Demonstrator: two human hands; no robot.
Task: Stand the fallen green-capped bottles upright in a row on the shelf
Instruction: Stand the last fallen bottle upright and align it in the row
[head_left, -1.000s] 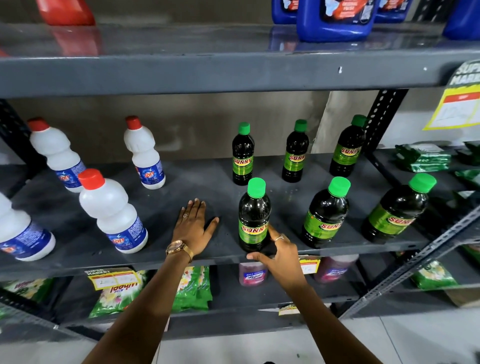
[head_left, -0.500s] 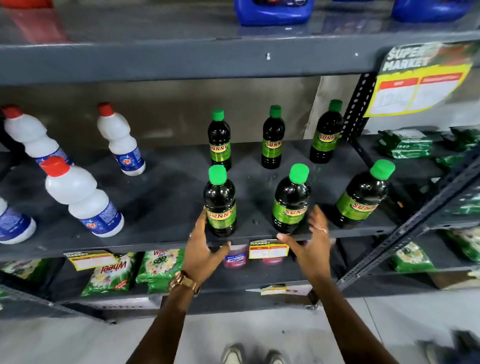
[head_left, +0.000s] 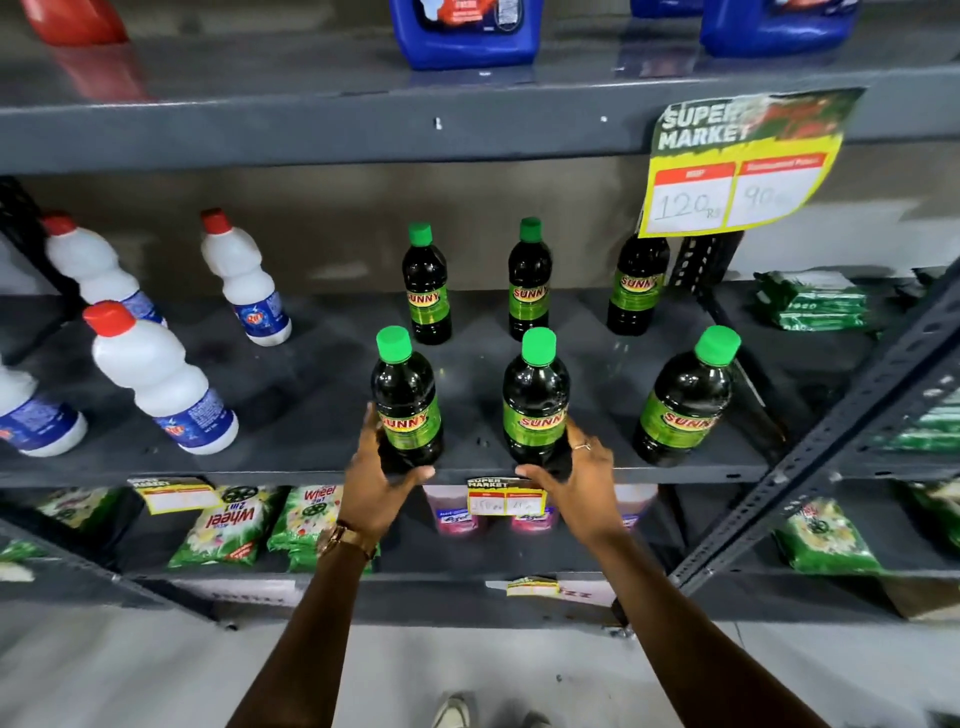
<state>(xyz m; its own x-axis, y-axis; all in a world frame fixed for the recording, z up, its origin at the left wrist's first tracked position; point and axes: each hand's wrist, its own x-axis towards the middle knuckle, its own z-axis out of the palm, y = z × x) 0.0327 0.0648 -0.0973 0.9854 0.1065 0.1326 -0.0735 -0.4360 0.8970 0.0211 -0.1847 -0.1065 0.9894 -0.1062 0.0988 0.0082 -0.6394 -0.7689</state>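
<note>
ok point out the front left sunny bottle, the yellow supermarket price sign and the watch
front left Sunny bottle (head_left: 410, 434): head view, on its green label.
yellow supermarket price sign (head_left: 737, 171): head view, on the middle of the sheet.
watch (head_left: 347, 538): head view, on its band at the left wrist.

- The dark grey metal shelf (head_left: 322, 415) carried six green-capped bottles, all upright.
- Front row, at the shelf's front edge: left bottle (head_left: 406, 405), middle bottle (head_left: 536, 400), right bottle (head_left: 687, 400).
- Back row, behind the front row: three more (head_left: 426, 286) (head_left: 529, 283) (head_left: 638, 291).
- Left of the green-capped bottles stood white red-capped bottles (head_left: 161, 384).
</note>
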